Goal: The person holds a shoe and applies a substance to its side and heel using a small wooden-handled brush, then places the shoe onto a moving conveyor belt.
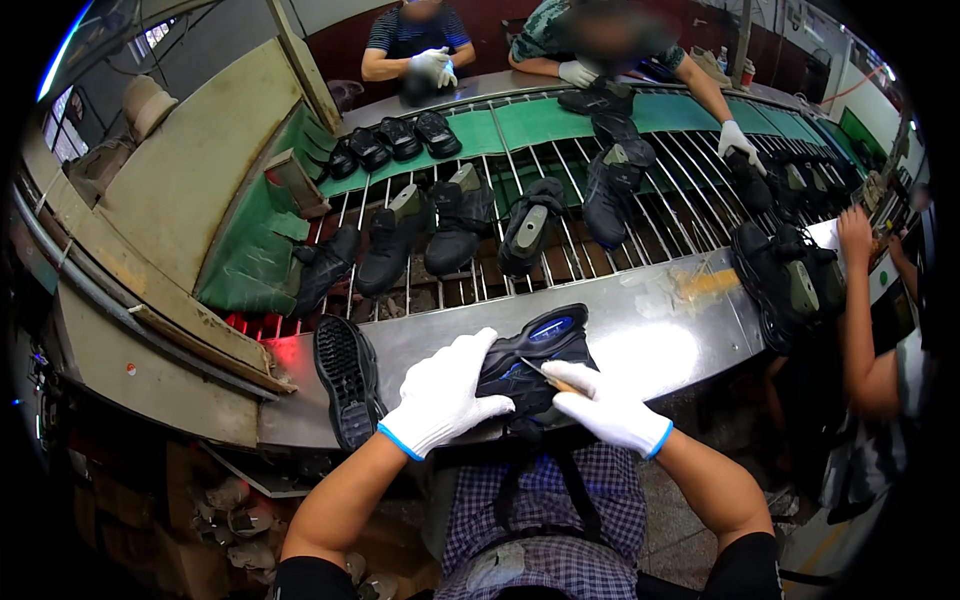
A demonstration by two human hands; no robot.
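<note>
A black shoe with blue trim [540,350] rests on the metal workbench edge [660,340] in front of me. My left hand [445,395], in a white glove, grips the shoe's near side. My right hand [605,405], also gloved, holds a thin stick-like tool [548,377] whose tip touches the shoe. A loose black sole [347,380] lies tread-up just left of my left hand.
Several black shoes on lasts [460,220] ride a metal-rod conveyor [560,250] beyond the bench. Black soles [400,140] sit on the green belt. Two gloved people work across the line; another person's arm [860,310] reaches in at right beside stacked shoes [790,280].
</note>
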